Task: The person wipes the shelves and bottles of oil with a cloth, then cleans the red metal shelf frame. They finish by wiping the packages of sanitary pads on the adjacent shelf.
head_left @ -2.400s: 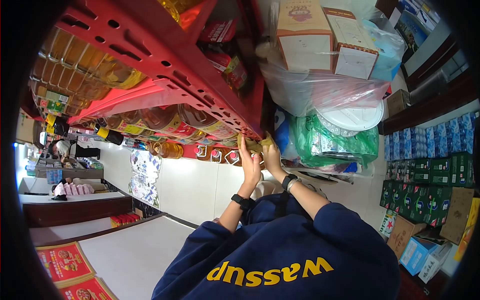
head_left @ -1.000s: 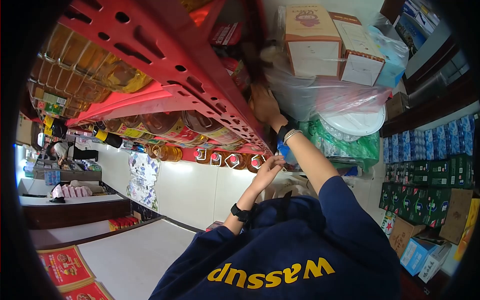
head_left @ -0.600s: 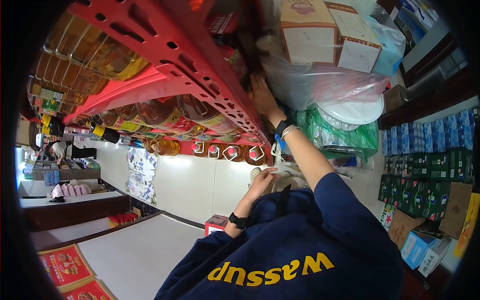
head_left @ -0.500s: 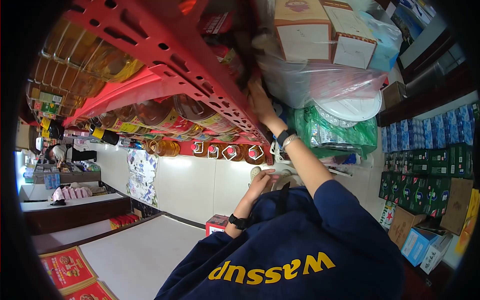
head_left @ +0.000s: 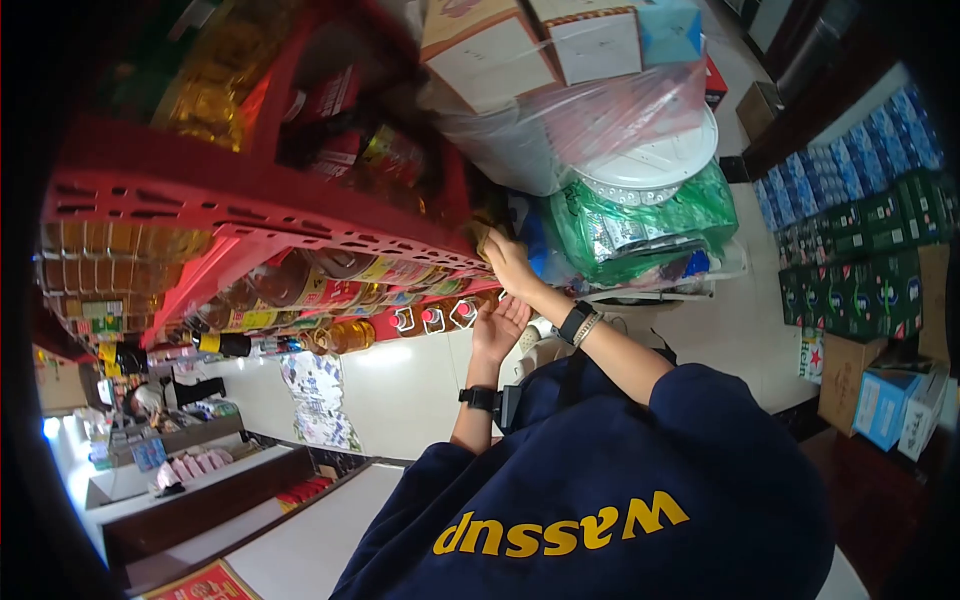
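Note:
My right hand (head_left: 510, 265) is at the end of the red metal shelf (head_left: 350, 225), beside the plastic-wrapped goods. Its fingers are bent round a dark yellowish thing (head_left: 483, 232), too blurred to name. Just below it, my left hand (head_left: 502, 328) is held palm up with its fingers apart and nothing in it. Close to the left hand, oil bottles with red caps (head_left: 433, 317) stand low by the shelf.
Boxes (head_left: 490, 60) in clear plastic, a white round lid (head_left: 650, 155) and a green bag (head_left: 640, 225) are stacked right of the shelf. Green cartons (head_left: 855, 300) stand at the far right. Another person (head_left: 150, 400) is in the far left background.
The view has shifted. My right hand has come down out of the gap beside the shelf, now with its fingers round something. My left hand has risen close to it and turned palm up.

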Demonstrator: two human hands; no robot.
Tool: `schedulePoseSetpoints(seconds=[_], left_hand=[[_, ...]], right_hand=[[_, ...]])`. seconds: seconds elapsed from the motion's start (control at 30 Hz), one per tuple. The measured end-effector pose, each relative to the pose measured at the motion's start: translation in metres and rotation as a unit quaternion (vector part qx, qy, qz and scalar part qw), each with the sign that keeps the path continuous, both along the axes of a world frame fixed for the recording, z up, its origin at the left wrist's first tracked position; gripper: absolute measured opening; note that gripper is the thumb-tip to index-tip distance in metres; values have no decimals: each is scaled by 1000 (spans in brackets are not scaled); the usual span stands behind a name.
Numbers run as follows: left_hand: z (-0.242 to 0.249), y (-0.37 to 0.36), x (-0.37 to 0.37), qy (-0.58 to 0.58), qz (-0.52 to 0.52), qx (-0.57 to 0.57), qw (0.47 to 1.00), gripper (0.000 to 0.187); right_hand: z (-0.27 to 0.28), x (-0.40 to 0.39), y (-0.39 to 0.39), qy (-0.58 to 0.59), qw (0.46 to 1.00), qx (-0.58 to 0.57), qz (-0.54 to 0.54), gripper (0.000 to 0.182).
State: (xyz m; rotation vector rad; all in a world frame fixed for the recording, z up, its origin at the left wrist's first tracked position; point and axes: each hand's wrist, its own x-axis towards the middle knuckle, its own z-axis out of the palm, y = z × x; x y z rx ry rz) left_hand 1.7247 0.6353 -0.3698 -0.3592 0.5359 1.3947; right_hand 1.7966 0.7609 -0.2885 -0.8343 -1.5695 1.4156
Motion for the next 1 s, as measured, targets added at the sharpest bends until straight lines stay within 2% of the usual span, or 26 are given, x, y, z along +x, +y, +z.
schedulePoseSetpoints(seconds=[0.07, 0.13, 0.23, 0.27, 0.37, 0.4, 0.47, 0.5, 0.53, 0.6, 0.63, 0.67, 0.73, 0.8, 0.83, 0.87, 1.0], left_hand=[[4, 10, 5, 0, -27, 21, 999, 46], [7, 18, 11, 42, 15, 30, 999, 49], [-8, 19, 3, 74, 49, 32, 996, 44], [-2, 20, 4, 81, 67, 32, 994, 43], [6, 10, -1, 93, 60, 18, 994, 38], [7, 4, -4, 89, 56, 11, 994, 37], [27, -10, 1, 110, 67, 7, 992, 39], [34, -16, 3, 155, 105, -4, 982, 39], [41, -18, 3, 199, 145, -14, 969, 39], [54, -15, 1, 181, 179, -19, 967, 38], [60, -9, 1, 253, 180, -19, 951, 38], [61, -3, -2, 322, 179, -19, 929, 38], [58, 14, -9, 380, 133, 7, 915, 38], [29, 24, -8, 475, 101, -33, 874, 44], [11, 22, -5, 434, 133, -9, 891, 52], [24, 25, 5, 463, 141, -6, 875, 60], [28, 27, 13, 507, 105, -59, 853, 58]], right_hand=[[-6, 4, -7, -28, 997, -65, 7, 25], [-12, 9, -16, -39, 997, -57, -19, 23], [-21, 20, -37, 67, 992, -72, -79, 25], [-36, 21, -46, 66, 992, -73, -81, 25], [-59, 25, -65, 122, 916, -377, -64, 24], [-63, 26, -68, 123, 915, -379, -60, 24], [-64, 31, -72, -49, 940, -296, -161, 25], [-62, 34, -72, -69, 947, -271, -157, 24], [-53, 32, -71, -69, 948, -269, -153, 24], [-32, 22, -72, 9, 960, -223, -170, 27], [-32, 12, -71, 26, 970, -172, -172, 34], [-14, 12, -67, -29, 981, -121, -146, 44], [-16, -9, -57, -17, 988, 51, -142, 57], [-26, -22, -50, -38, 990, 44, -127, 63], [-32, -26, -50, -59, 991, 36, -116, 69], [-37, -27, -50, -60, 991, 33, -118, 69], [-67, -22, -47, -67, 994, 17, -84, 72]])
